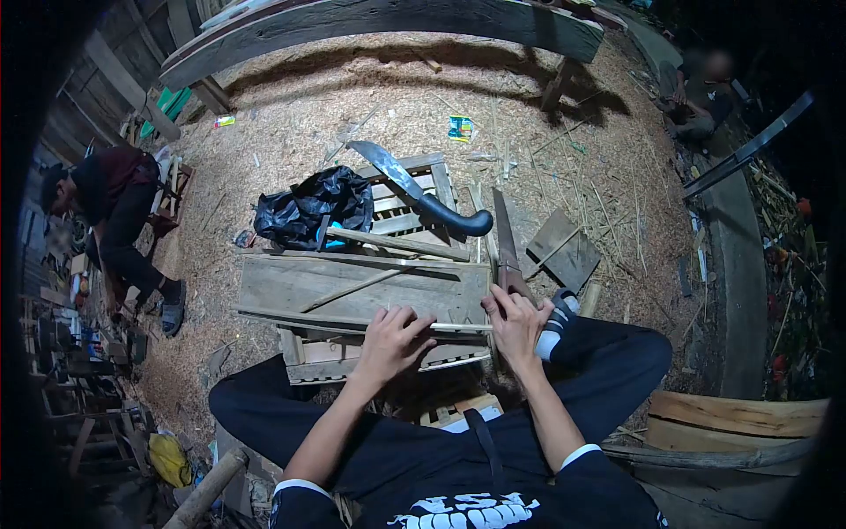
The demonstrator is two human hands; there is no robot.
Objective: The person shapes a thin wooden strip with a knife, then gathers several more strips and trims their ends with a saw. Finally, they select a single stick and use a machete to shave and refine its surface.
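A thin pale wooden stick [461,327] runs level between my two hands, over the near edge of a grey wooden board [352,284]. My left hand [397,342] is closed round its left end, fingers bent over the board's edge. At the board's right end, my right hand [518,326] pinches the other end. Just beyond that hand is a handsaw [505,234], its blade pointing away. A machete [395,172] with a dark handle lies across a slatted wooden frame [432,176]. Another thin stick [357,290] rests slanted on the board.
A crumpled black plastic bag [317,207] lies beyond the board. To the right is a square wood piece [564,248]. A long bench [388,40] spans the back. One person [123,212] bends over at left; another [701,97] sits at far right. Shavings cover the ground.
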